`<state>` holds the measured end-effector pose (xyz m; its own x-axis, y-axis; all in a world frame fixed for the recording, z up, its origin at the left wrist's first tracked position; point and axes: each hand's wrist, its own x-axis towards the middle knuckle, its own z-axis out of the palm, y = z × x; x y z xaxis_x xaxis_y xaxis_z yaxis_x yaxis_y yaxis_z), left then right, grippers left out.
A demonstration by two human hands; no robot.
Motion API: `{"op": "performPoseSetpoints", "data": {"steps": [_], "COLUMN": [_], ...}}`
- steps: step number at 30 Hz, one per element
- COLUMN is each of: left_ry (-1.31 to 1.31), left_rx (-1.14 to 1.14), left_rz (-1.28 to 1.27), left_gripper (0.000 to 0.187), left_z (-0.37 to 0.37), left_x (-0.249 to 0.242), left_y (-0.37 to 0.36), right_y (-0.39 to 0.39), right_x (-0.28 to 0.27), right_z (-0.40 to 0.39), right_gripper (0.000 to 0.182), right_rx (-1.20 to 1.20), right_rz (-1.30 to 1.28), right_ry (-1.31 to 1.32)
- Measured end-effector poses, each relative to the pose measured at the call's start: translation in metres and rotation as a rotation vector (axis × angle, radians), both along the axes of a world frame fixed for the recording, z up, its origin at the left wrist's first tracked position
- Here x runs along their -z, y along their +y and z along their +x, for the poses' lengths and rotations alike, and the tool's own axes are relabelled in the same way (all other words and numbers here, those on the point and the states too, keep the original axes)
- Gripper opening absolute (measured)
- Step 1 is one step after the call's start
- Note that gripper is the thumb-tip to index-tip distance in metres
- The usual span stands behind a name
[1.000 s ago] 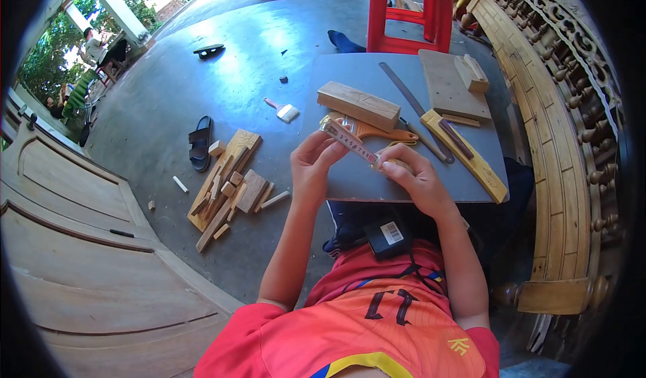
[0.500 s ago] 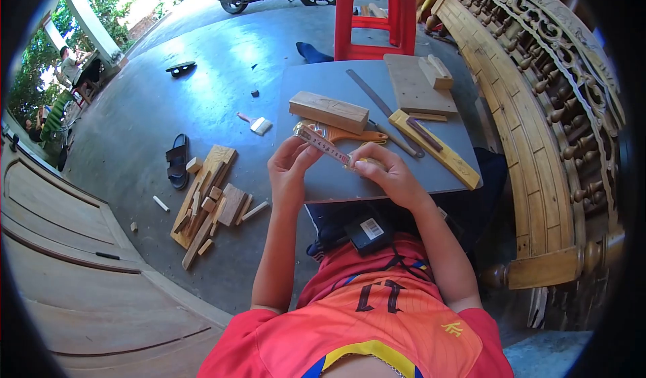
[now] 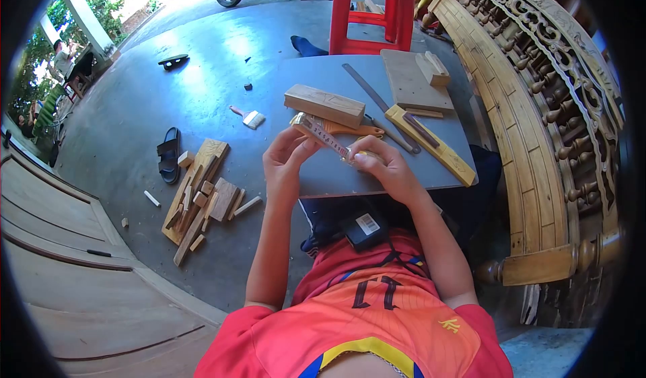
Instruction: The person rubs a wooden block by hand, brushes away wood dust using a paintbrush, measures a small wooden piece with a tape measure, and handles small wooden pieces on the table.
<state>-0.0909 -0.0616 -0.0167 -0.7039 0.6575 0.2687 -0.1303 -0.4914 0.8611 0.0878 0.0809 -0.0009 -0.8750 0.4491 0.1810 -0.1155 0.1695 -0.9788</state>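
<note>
Both hands shifted slightly left, left hand [image 3: 286, 159] and right hand [image 3: 389, 173] stretching tape measure [image 3: 321, 135]

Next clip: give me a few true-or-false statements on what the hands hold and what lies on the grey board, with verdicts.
1. Both hands hold a yellow measuring tape stretched between them. True.
2. The left hand rests flat on the grey board. False: it pinches the tape.
3. A rectangular wooden block lies on the board beyond the hands. True.
4. The paintbrush lies on the board. False: it lies on the concrete floor.
5. The right hand is empty. False: it grips the tape's other end.
</note>
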Motion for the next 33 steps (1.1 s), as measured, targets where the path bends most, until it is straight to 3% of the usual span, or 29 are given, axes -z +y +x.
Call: {"op": "performPoseSetpoints", "data": {"steps": [33], "left_ry": [0.054], "left_rx": [-0.17], "left_rz": [-0.02], "left_gripper": [0.037], "left_z": [-0.011], "left_x": [0.011], "left_y": [0.007], "right_y": [-0.012], "right_x": [-0.014], "right_z": [0.001], "right_gripper": [0.025], "right_rx": [0.03], "right_rz": [0.276], "right_ry": [-0.024]}}
